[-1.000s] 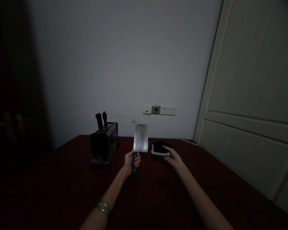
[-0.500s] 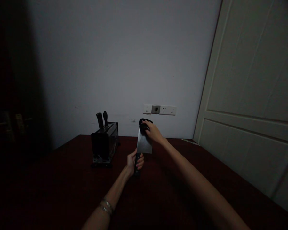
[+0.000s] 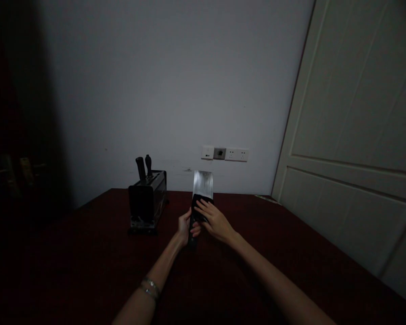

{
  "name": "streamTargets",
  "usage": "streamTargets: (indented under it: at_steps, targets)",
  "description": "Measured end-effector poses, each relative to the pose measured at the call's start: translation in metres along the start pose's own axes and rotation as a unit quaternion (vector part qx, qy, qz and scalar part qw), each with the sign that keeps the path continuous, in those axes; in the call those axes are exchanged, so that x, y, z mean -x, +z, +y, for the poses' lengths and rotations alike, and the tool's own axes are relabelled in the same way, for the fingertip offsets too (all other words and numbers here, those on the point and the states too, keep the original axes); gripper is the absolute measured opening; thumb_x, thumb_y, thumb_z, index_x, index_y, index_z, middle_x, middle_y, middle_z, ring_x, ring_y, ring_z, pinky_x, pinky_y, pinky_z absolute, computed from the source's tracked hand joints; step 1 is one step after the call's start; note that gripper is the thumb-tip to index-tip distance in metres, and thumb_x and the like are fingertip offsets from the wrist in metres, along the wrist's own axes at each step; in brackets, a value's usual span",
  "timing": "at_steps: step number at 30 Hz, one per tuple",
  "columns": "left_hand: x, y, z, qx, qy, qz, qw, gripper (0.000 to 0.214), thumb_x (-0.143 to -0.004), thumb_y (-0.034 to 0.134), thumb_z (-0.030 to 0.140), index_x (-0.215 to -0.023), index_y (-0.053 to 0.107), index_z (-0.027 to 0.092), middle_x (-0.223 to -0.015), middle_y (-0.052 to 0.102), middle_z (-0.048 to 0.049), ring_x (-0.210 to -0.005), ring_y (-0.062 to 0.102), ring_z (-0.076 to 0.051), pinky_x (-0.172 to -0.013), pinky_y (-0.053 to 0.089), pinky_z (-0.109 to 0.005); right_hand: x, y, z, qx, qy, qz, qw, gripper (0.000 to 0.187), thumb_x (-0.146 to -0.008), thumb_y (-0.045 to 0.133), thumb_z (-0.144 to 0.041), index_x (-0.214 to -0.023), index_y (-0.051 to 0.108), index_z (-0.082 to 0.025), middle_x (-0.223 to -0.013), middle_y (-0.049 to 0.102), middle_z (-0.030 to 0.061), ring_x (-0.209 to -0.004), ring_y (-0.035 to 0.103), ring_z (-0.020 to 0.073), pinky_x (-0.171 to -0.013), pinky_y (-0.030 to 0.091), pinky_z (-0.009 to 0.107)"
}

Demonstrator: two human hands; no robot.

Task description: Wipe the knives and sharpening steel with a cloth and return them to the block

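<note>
You have the cleaver (image 3: 203,183) in front of you, near the middle of the worktop (image 3: 103,253) and held over it, with its handle (image 3: 192,242) toward you and its blade pointing away toward the wall (image 3: 172,90). Its long axis runs almost straight out from you, the far end leaning slightly to your right, and one broad face of the blade is turned your way. Your left hand (image 3: 184,228) is wrapped round the handle, fingers curled in; bracelets (image 3: 150,287) circle that wrist. Your right hand (image 3: 218,224) lies across the lower blade from the right, fingers stretched out flat over a black pad (image 3: 196,199) that covers the part next to the handle; you cannot tell from here whether the thumb pinches the pad. The upper blade shows bare and shiny beyond it. To your left, well apart from the cleaver, stands a dark knife block (image 3: 141,205) with two black knife handles (image 3: 140,169) sticking up from its top.
</note>
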State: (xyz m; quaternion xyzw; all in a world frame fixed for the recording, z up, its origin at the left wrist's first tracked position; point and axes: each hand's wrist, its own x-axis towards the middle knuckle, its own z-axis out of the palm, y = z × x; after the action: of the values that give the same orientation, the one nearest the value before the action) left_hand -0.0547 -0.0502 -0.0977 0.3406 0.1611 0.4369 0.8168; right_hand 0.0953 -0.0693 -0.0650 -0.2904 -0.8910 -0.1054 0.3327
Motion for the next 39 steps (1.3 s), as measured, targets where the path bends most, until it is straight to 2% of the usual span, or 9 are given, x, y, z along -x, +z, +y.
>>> streamTargets:
  at_steps: [4, 9, 13, 16, 19, 26, 32, 35, 39]
  targets:
    - [0.004, 0.006, 0.000, -0.013, 0.008, -0.072, 0.997, 0.046, -0.083, 0.036, 0.053, -0.059, 0.043, 0.015, -0.043, 0.027, 0.0059, -0.030, 0.016, -0.003, -0.028, 0.017, -0.016, -0.034, -0.022, 0.025, 0.019, 0.015, 0.036, 0.999, 0.047, -0.082, 0.045, -0.014, -0.129, 0.044, -0.019, -0.138, 0.040, 0.0078, -0.132, 0.027, 0.0195, -0.107, 0.025, 0.046]
    - [0.008, 0.011, 0.001, -0.026, -0.004, -0.099, 0.995, 0.046, -0.083, 0.037, 0.055, -0.061, 0.044, 0.014, -0.044, 0.027, 0.0063, -0.031, 0.016, -0.003, -0.028, 0.018, -0.015, -0.072, -0.041, 0.051, 0.034, 0.065, 0.099, 0.992, 0.042, -0.085, 0.044, -0.019, -0.126, 0.047, -0.016, -0.137, 0.041, 0.0109, -0.131, 0.028, 0.0215, -0.106, 0.025, 0.046]
    - [0.006, 0.007, 0.002, -0.019, -0.004, -0.095, 0.995, 0.045, -0.083, 0.037, 0.053, -0.061, 0.044, 0.015, -0.044, 0.028, 0.0063, -0.030, 0.016, -0.003, -0.027, 0.018, -0.015, -0.046, -0.024, 0.029, 0.025, 0.050, 0.092, 0.994, 0.046, -0.083, 0.044, -0.016, -0.129, 0.044, -0.018, -0.137, 0.041, 0.0093, -0.132, 0.026, 0.0217, -0.106, 0.025, 0.047]
    - [0.001, 0.000, 0.000, -0.009, 0.013, -0.049, 0.999, 0.046, -0.083, 0.036, 0.053, -0.058, 0.042, 0.015, -0.043, 0.028, 0.0062, -0.029, 0.018, -0.004, -0.027, 0.018, -0.016, -0.012, -0.006, 0.003, 0.010, 0.031, 0.049, 0.998, 0.051, -0.081, 0.045, -0.014, -0.131, 0.040, -0.019, -0.138, 0.040, 0.0090, -0.132, 0.025, 0.0213, -0.106, 0.026, 0.047]
    - [-0.002, -0.004, -0.002, -0.001, 0.023, -0.009, 1.000, 0.047, -0.082, 0.037, 0.054, -0.055, 0.039, 0.016, -0.042, 0.027, 0.0061, -0.028, 0.020, -0.004, -0.028, 0.019, -0.017, 0.004, 0.000, -0.009, 0.010, 0.019, 0.015, 1.000, 0.052, -0.080, 0.046, -0.014, -0.132, 0.040, -0.018, -0.139, 0.038, 0.0085, -0.132, 0.025, 0.0203, -0.106, 0.027, 0.046]
    - [0.002, 0.003, 0.000, -0.004, 0.011, -0.126, 0.992, 0.044, -0.084, 0.035, 0.050, -0.062, 0.045, 0.014, -0.045, 0.028, 0.0062, -0.030, 0.016, -0.004, -0.027, 0.019, -0.016, -0.035, -0.022, 0.021, 0.036, 0.042, 0.065, 0.996, 0.043, -0.084, 0.043, -0.018, -0.127, 0.047, -0.016, -0.137, 0.042, 0.0089, -0.131, 0.028, 0.0202, -0.107, 0.026, 0.044]
    - [0.004, 0.005, 0.002, -0.010, 0.011, -0.115, 0.993, 0.047, -0.085, 0.030, 0.052, -0.061, 0.044, 0.014, -0.044, 0.027, 0.0062, -0.031, 0.015, -0.004, -0.027, 0.019, -0.016, -0.060, -0.019, 0.035, 0.038, 0.082, 0.132, 0.987, 0.042, -0.086, 0.041, -0.021, -0.127, 0.047, -0.015, -0.135, 0.043, 0.0109, -0.131, 0.029, 0.0214, -0.106, 0.026, 0.046]
    - [0.003, 0.004, 0.003, -0.004, 0.012, -0.108, 0.994, 0.047, -0.085, 0.030, 0.052, -0.060, 0.043, 0.015, -0.044, 0.027, 0.0061, -0.030, 0.016, -0.004, -0.027, 0.019, -0.016, -0.054, -0.009, 0.026, 0.038, 0.092, 0.149, 0.984, 0.043, -0.086, 0.040, -0.020, -0.129, 0.045, -0.016, -0.137, 0.041, 0.0099, -0.132, 0.027, 0.0210, -0.107, 0.024, 0.046]
    - [0.001, 0.002, 0.004, 0.008, 0.024, -0.069, 0.997, 0.047, -0.086, 0.030, 0.051, -0.061, 0.045, 0.014, -0.043, 0.030, 0.0055, -0.029, 0.020, -0.004, -0.028, 0.020, -0.016, -0.030, 0.009, 0.006, 0.025, 0.087, 0.123, 0.988, 0.047, -0.085, 0.040, -0.017, -0.131, 0.041, -0.017, -0.139, 0.038, 0.0087, -0.133, 0.023, 0.0203, -0.107, 0.024, 0.046]
